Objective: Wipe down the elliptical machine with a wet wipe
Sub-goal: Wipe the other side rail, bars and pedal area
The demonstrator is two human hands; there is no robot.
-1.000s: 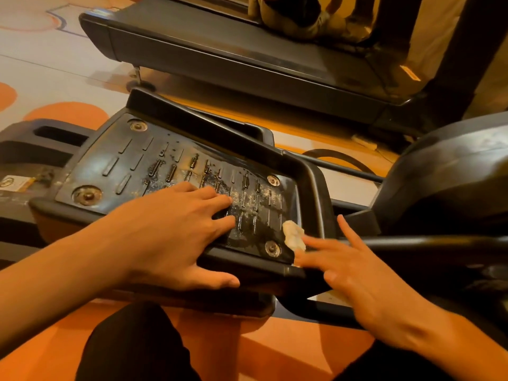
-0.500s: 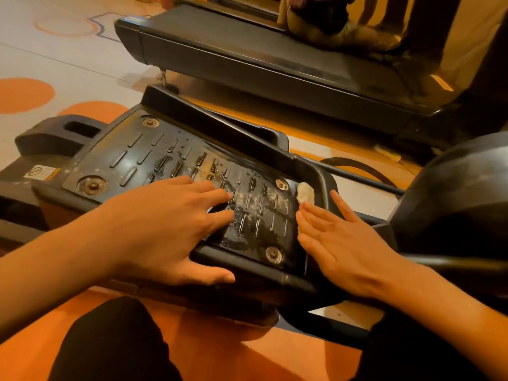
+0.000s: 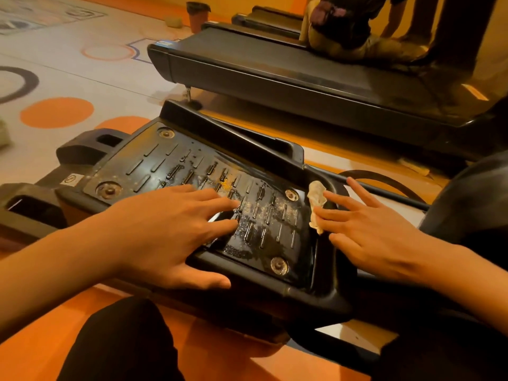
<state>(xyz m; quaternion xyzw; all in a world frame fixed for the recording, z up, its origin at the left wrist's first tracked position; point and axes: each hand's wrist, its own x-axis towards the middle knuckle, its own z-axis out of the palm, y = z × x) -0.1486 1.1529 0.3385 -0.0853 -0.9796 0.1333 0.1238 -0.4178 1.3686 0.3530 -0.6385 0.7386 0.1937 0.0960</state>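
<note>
Dim, warm amber indoor lighting tints everything orange. Wet specular glints speckle the black ribbed plastic foot pedal [image 3: 275,226] between the left hand [image 3: 165,235] and the right hand [image 3: 379,237]. A small white reflection sits just under the left fingertips [image 3: 228,204]. The crumpled pale wet wipe [image 3: 316,199] beneath the right fingers [image 3: 335,217] reads brightest. Soft shadow pools below both wrists. The long black treadmill deck [image 3: 275,78] beyond the hands bows with wide-angle distortion and looks slightly soft.
</note>
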